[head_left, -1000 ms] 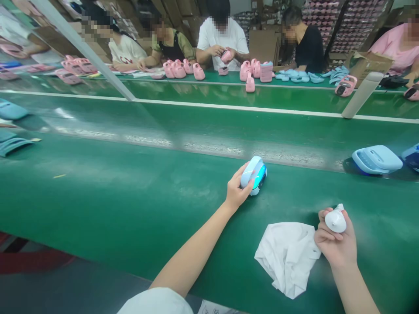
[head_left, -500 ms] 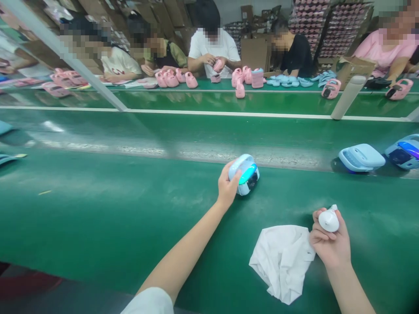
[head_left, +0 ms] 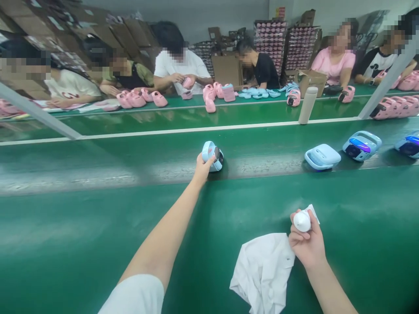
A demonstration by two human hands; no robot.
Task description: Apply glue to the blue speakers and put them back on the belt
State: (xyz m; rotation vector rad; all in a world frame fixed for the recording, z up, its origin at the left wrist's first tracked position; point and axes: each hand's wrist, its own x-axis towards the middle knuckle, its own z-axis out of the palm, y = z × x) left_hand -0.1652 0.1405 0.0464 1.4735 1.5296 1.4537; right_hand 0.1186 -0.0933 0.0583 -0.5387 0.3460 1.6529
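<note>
My left hand [head_left: 200, 167] reaches far out and grips a light blue toy [head_left: 212, 155] with a dark screen, set down on the moving green belt [head_left: 98, 165]. My right hand [head_left: 306, 244] is closed round a small white bottle [head_left: 301, 220], held upright near the front. A crumpled white cloth [head_left: 262, 270] lies on the green table just left of that hand.
Three more blue toys [head_left: 322, 156] [head_left: 361, 145] [head_left: 409, 145] ride the belt at right. A white cylinder flask [head_left: 308, 105] stands across the belt. Several people sit at the far side with pink toys [head_left: 137, 99] and cardboard boxes behind. A slanted metal post [head_left: 36, 114] crosses at left.
My left arm has stretched farther out, carrying the blue toy from the near table onto the belt. The view has tilted up and right. The right hand kept its bottle.
</note>
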